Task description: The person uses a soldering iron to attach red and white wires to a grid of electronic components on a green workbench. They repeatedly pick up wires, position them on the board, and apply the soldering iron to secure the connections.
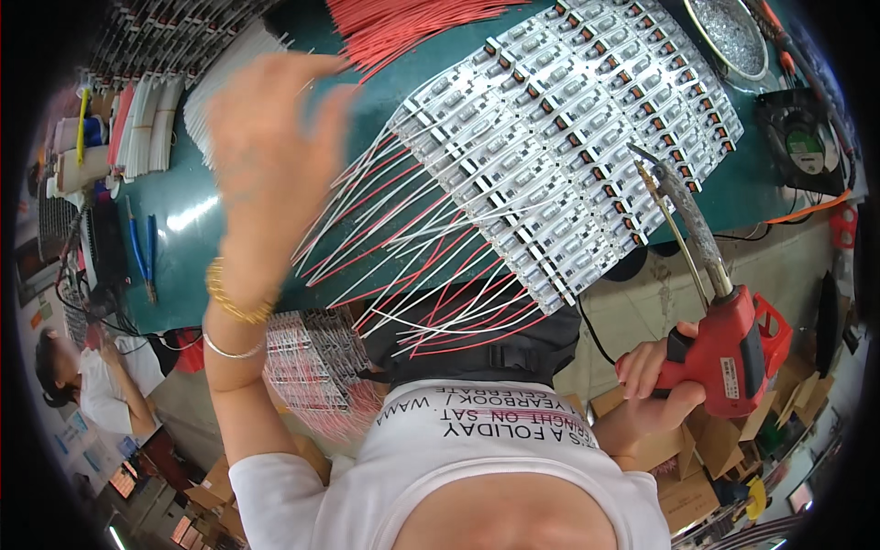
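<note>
Above the worktop, our blurred left hand spreads wide; our right hand grips the soldering gun, whose tip we should keep off loose wires.

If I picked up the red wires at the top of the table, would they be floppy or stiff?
The red wires look thin and mostly straight, so each would probably be springy, not limp like string. Their ends fan out loosely, so a handful might slide apart. One alone is likely light, being so skinny.
</note>
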